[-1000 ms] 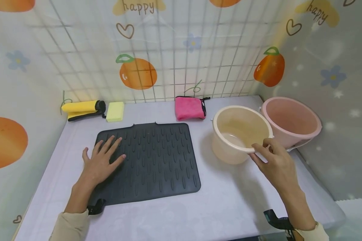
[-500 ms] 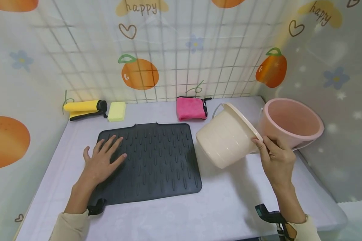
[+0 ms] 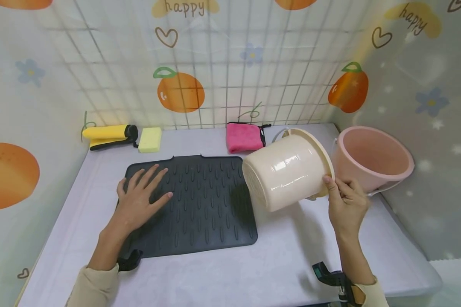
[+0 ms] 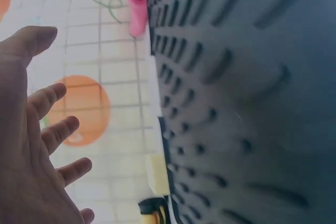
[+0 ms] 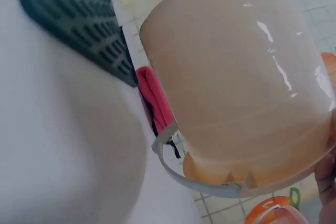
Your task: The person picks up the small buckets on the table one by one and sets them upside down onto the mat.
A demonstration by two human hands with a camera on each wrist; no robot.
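My right hand pinches the rim of a cream plastic bucket, thumb outside and fingers at the mouth. The bucket is tipped on its side in the air, its base toward the left and its mouth toward the right. Its handle hangs below the rim in the right wrist view. Over the left part of a dark ribbed mat my left hand is spread, fingers extended and holding nothing. In the left wrist view that hand appears raised off the mat.
A pink bucket stands at the right, just behind my right hand. Along the back lie a yellow-and-black tool, a pale yellow sponge and a pink cloth item. A patterned curtain with a wire grid encloses the table.
The cream bucket went from near upright to tipped sideways, its base swinging left and up as my right hand turned. My left hand shifted slightly right and up.
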